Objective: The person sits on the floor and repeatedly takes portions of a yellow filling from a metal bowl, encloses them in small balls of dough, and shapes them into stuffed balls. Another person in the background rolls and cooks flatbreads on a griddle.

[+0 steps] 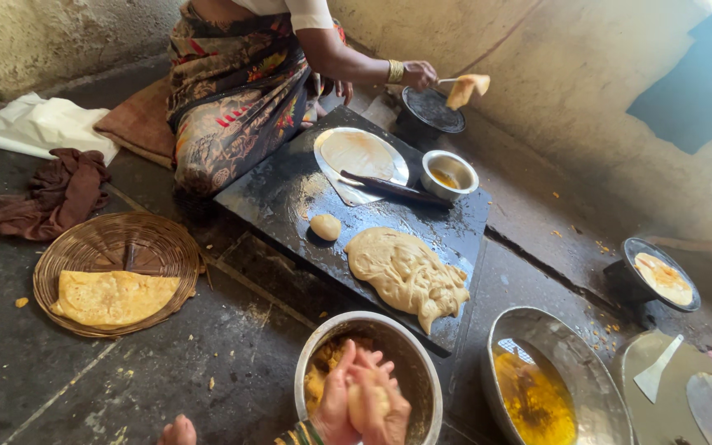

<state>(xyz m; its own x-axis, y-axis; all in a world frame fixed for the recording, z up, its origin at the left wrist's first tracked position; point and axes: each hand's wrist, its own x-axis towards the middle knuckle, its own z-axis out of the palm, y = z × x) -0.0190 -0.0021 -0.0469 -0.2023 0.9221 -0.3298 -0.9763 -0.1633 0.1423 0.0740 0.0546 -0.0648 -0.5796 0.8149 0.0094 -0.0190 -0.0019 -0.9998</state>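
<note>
Head view: I see my left hand and right hand cupped together around a small pale dough ball, held over the round steel bowl of yellow filling, so crumbs drop in. Beyond it, soft dough lies within reach on the dark stone worktop.

This is a simple kitchen where people cook down low on the stone floor. A dark slab holds a big lump of dough and a rolled flat bread. Black pans cook breads beside a rough wall. A woven basket holds a cooked bread, and metal bowls hold filling and oil.
</note>
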